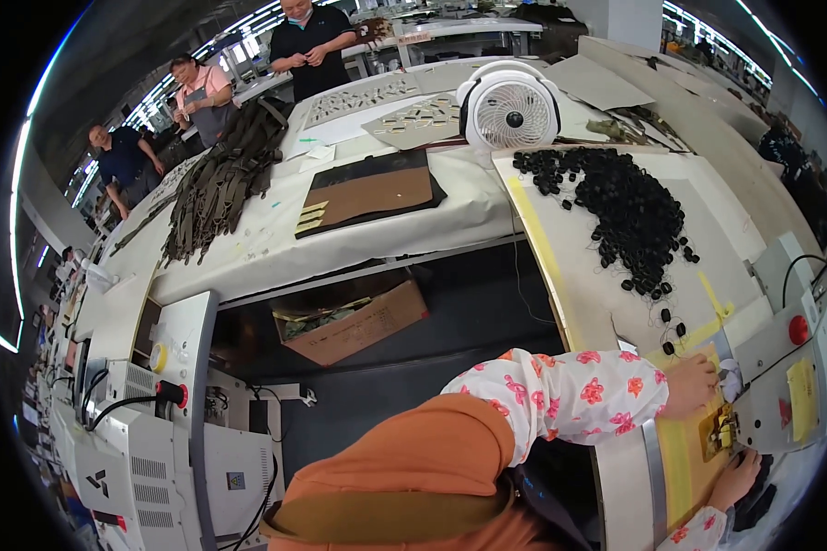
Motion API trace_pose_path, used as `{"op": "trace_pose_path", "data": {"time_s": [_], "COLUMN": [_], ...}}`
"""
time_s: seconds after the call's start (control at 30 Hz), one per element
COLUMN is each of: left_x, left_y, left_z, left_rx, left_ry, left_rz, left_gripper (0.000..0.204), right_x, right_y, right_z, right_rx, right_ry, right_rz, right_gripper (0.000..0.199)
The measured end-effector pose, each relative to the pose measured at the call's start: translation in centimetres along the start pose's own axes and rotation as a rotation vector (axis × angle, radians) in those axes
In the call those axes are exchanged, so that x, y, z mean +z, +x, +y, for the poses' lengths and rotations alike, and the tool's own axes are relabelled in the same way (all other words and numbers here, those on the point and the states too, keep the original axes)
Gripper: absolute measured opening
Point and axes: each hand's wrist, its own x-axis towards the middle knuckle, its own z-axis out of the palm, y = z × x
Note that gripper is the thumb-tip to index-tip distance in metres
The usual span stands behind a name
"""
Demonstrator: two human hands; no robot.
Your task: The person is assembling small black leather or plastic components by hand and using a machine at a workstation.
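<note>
My left hand, in a white sleeve with pink and orange flowers, rests on the worktable at the right beside a small white piece on the machine. Its fingers are curled, and what they hold, if anything, does not show. Nearer to me, my right hand reaches to the brass-coloured clamp under the head of a sewing machine. The fingers are bent together, with their tips too small to make out. Close beyond my left hand lie a few small black pieces with thread ends.
A large heap of small black threaded pieces covers the table's far part. Behind it stands a white fan. Dark straps and a brown board lie left. A cardboard box sits below. Several people stand beyond.
</note>
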Motion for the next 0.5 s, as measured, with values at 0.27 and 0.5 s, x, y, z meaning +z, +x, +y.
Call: {"op": "trace_pose_path", "data": {"time_s": [0.27,0.5], "left_x": [1.5,2.4], "left_y": [0.6,0.8], "left_z": [2.6,2.5], "left_rx": [0.001,0.040], "left_ry": [-0.117,-0.137], "left_rz": [-0.199,-0.185], "left_gripper": [0.030,0.021], "right_x": [2.4,0.6], "right_y": [-0.7,-2.0], "right_z": [1.7,3.5], "right_rx": [-0.023,0.000], "right_ry": [0.042,0.007], "right_rz": [-0.032,-0.083], "right_gripper": [0.024,0.024]}}
